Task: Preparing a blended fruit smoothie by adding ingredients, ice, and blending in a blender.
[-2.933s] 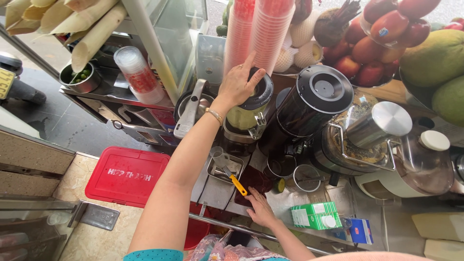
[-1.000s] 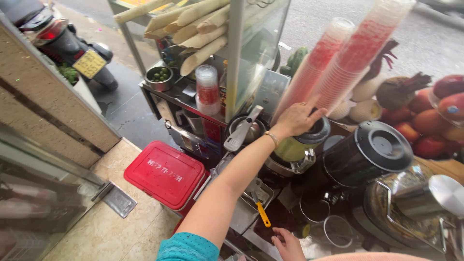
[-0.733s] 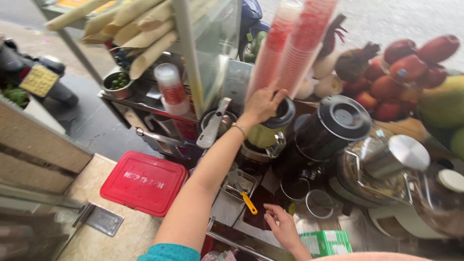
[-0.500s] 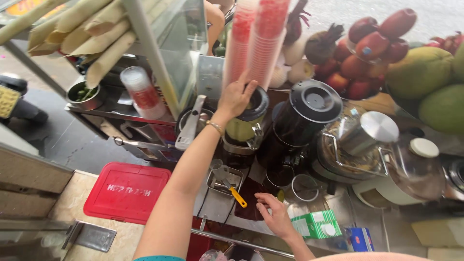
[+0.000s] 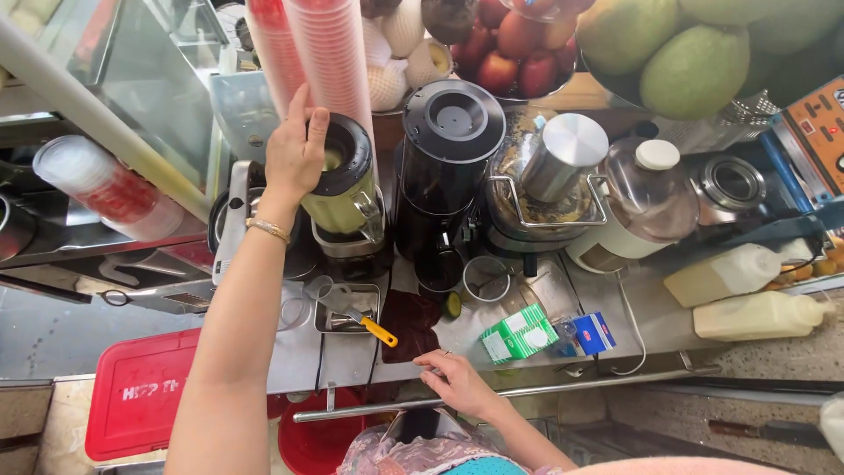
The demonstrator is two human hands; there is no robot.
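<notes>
My left hand [image 5: 294, 157] rests flat on the black lid of a blender jar [image 5: 345, 185] holding a pale green liquid. A gold bracelet sits on that wrist. My right hand [image 5: 457, 383] lies with fingers spread on the front edge of the metal counter [image 5: 545, 339], beside a dark red cloth [image 5: 409, 324]. It holds nothing. A yellow-handled knife [image 5: 374, 329] lies on a small metal tray just left of that cloth.
A black blender [image 5: 447, 154], a steel juicer [image 5: 549, 180] and a clear-domed machine [image 5: 646, 198] stand in a row. Red cup stacks [image 5: 321, 57], fruit [image 5: 686, 53], a green carton [image 5: 519, 334], white jugs [image 5: 756, 312] and a red lidded box [image 5: 132, 396] surround them.
The view has swung and closed in on the counter. My left hand stays on the blender lid; my right hand stays at the counter's front edge.
</notes>
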